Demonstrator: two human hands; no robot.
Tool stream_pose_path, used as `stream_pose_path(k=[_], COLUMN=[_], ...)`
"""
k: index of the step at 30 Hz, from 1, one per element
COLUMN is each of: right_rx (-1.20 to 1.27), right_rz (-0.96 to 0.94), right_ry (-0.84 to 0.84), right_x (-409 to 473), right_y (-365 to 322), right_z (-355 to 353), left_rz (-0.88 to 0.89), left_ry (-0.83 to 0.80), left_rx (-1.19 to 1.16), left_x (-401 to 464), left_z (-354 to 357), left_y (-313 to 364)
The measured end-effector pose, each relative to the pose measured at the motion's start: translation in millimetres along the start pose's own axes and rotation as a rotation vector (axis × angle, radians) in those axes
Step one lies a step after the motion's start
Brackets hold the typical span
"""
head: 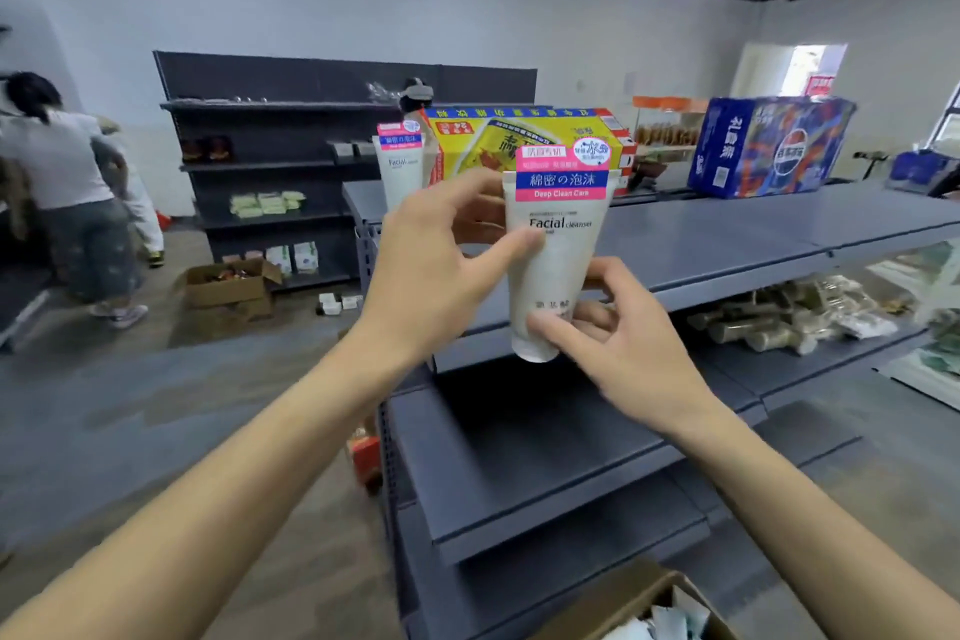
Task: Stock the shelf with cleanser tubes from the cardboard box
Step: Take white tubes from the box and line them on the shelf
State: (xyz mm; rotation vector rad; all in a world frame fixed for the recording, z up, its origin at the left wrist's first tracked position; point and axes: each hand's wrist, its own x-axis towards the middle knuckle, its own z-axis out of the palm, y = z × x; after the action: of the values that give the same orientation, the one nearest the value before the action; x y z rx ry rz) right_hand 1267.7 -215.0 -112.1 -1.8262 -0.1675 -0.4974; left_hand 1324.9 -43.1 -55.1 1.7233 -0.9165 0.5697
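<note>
The shelf [727, 244] stretches ahead, one tube [401, 166] already standing on top. Both hands hold a second tube [558, 244] above its edge, cap down: left hand [436, 270] pinching the body, right hand [618, 343] curled round the cap. It looks light, soft and slick; the stiff cap end seems the surest grip.

Forearms bare, no sleeves; fingers [524, 240] ringless.

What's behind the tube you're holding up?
Behind the held tube: a yellow carton on the top shelf, another tube beside it. The carton's lower right part is covered.
</note>
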Motion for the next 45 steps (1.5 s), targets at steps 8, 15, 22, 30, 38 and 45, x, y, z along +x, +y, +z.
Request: stream_pose_path(k=[8,15,22,30,38,45], right_rx=[-0.013,-0.059,-0.128,-0.15,-0.222,-0.167], right_rz=[-0.057,0.008,0.059,0.048,0.015,0.026], right_ry=[0.0,-0.043,-0.105,-0.129,-0.176,-0.168], right_x=[66,104,170,224,244,250], right_y=[-16,8,39,68,87,93], right_z=[20,58,91,92,92,96], left_rz=[-0.032,-0.231,-0.375,-0.404,-0.464,-0.473], left_ry=[0.044,0.094,0.16,0.243,0.28,0.31], left_rx=[0.024,-0.015,-0.053,-0.024,0.082,0.126], left_x=[53,54,73,104,110,109], left_z=[-25,-37,-43,-24,-12,-11], left_y=[-18,-79,-142,-175,-191,-202])
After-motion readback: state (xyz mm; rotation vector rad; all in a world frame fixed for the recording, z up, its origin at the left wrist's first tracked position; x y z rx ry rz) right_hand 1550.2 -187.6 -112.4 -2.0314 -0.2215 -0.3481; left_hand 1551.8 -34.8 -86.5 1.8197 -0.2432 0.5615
